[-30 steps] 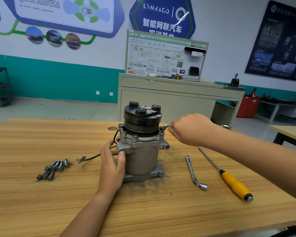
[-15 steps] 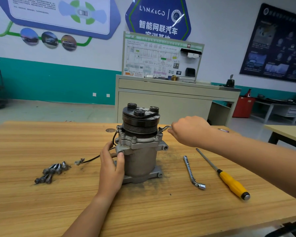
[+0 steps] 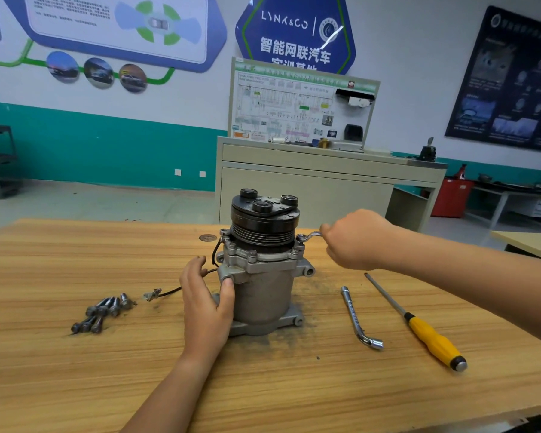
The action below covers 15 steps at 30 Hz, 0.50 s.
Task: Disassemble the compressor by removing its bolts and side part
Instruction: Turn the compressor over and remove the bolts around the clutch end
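Compressor (image 3: 263,285) stands upright on the tabletop (image 3: 75,385), pulley up. Left hand (image 3: 205,304) rests against its left side, thumb on a lug, fingers nearly straight, grip released. Right hand (image 3: 353,239), just right of the compressor, has its grip clenched round a spanner (image 3: 310,235) whose ring sits on the compressor's upper flange. Loose bolts (image 3: 102,314) lie left of the compressor. An L-wrench (image 3: 358,317) and a screwdriver (image 3: 431,339) lie to its right.

The compressor (image 3: 263,270) stands mid-table (image 3: 75,385); loose bolts (image 3: 102,312) lie left, socket wrench (image 3: 358,317) and screwdriver (image 3: 419,323) right.
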{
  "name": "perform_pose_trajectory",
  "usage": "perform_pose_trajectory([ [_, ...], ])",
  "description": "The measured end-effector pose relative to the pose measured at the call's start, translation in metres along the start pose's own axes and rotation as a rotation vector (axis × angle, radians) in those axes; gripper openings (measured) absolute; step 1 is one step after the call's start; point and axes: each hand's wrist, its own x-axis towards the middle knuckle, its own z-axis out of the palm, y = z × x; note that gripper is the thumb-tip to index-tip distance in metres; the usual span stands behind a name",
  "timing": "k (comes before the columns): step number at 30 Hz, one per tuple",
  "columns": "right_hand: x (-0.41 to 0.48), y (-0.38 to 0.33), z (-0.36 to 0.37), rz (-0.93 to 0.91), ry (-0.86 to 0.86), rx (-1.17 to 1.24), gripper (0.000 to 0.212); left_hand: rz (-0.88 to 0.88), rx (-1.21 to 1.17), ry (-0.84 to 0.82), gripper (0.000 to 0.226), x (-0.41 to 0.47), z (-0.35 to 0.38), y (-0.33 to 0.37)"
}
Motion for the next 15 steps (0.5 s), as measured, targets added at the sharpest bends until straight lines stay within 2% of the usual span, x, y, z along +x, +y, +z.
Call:
perform_pose_trajectory([
  [2,0.003,0.007,0.008,-0.003,-0.011,-0.032,0.021,-0.003,-0.006,0.005,0.078,0.0,0.001,-0.001],
  [5,0.017,0.01,0.02,0.045,0.014,-0.003,0.029,0.0,0.003,0.009,0.077,0.001,0.002,-0.002],
  [8,0.04,0.009,0.037,0.088,0.116,0.042,0.034,0.0,0.017,0.0,0.076,0.001,0.003,-0.002],
  [9,0.046,0.006,0.041,0.09,0.183,0.045,0.034,0.008,0.022,-0.002,0.075,0.002,0.004,-0.003],
  [12,0.061,-0.003,0.047,0.084,0.587,0.097,0.031,0.028,0.035,-0.004,0.073,0.003,0.006,-0.005],
  [13,0.063,-0.005,0.046,0.063,0.669,0.129,0.033,0.028,0.038,-0.008,0.073,0.003,0.006,-0.005],
  [15,0.065,-0.008,0.046,0.019,0.707,0.205,0.034,0.019,0.043,-0.017,0.073,0.004,0.008,-0.006],
])
